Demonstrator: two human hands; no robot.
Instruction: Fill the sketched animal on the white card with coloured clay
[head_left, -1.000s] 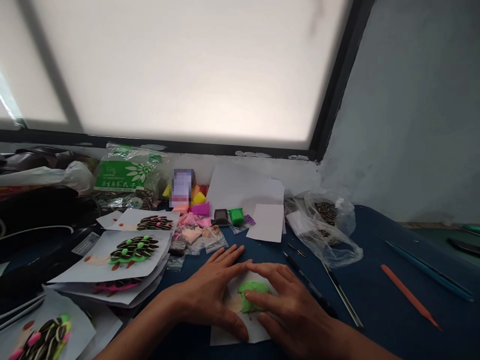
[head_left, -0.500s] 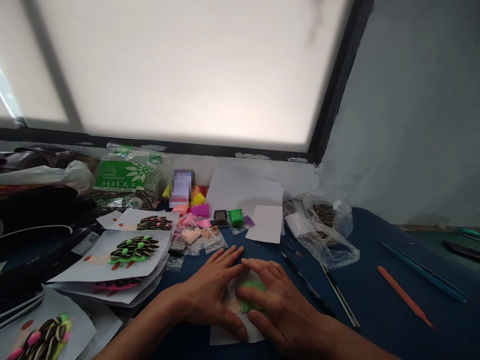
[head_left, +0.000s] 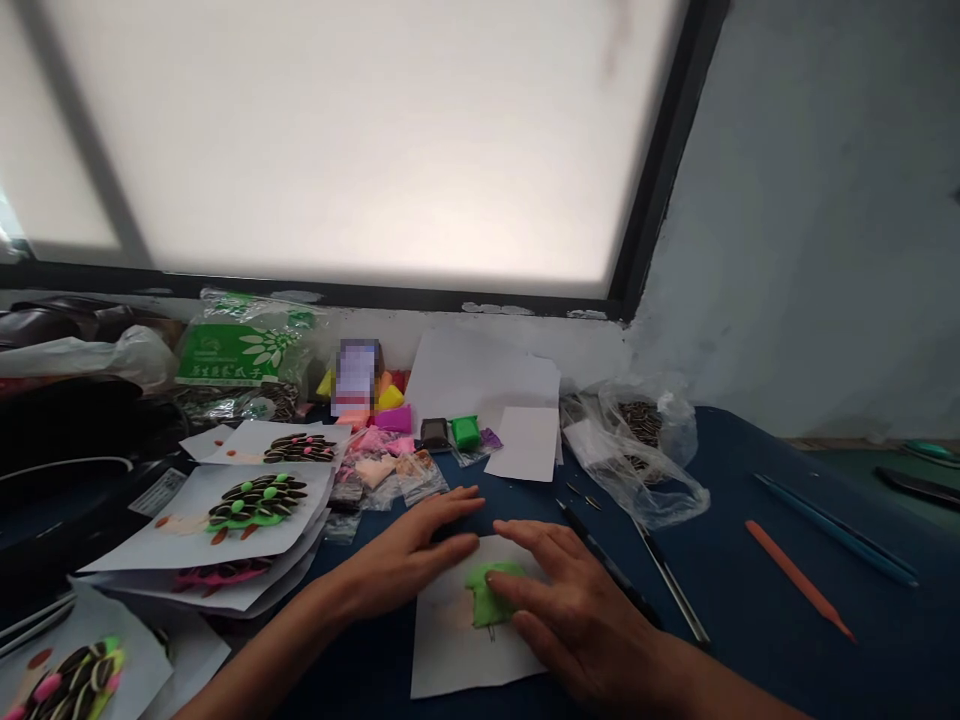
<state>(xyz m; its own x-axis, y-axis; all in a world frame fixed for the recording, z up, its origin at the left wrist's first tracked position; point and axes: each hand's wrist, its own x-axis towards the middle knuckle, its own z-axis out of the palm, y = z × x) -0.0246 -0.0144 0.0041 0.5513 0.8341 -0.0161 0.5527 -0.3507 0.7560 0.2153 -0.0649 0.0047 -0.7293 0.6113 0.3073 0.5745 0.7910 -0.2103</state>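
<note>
A white paper card [head_left: 442,665] lies on the blue table in front of me. On it is a flattened patch of light green modelling clay [head_left: 489,600], with a pale peach area to its left and short pencil lines below. My right hand [head_left: 574,605] rests over the card's right side, fingers apart, the index fingertip on the green clay. Hovering at the card's upper left, my left hand [head_left: 409,555] has its fingers stretched out and holds nothing.
Finished cards with sunflower-seed hedgehogs [head_left: 255,505] are stacked at left. Behind lie clay packets [head_left: 465,432], blank paper [head_left: 525,445] and a bag of seeds [head_left: 641,430]. To the right are a black pen [head_left: 600,550], an orange clay tool [head_left: 799,580] and blue tweezers [head_left: 832,530].
My left hand has lifted off the card and moved up and left, uncovering the peach area and more green clay. My right hand stays over the clay. The view has shifted slightly.
</note>
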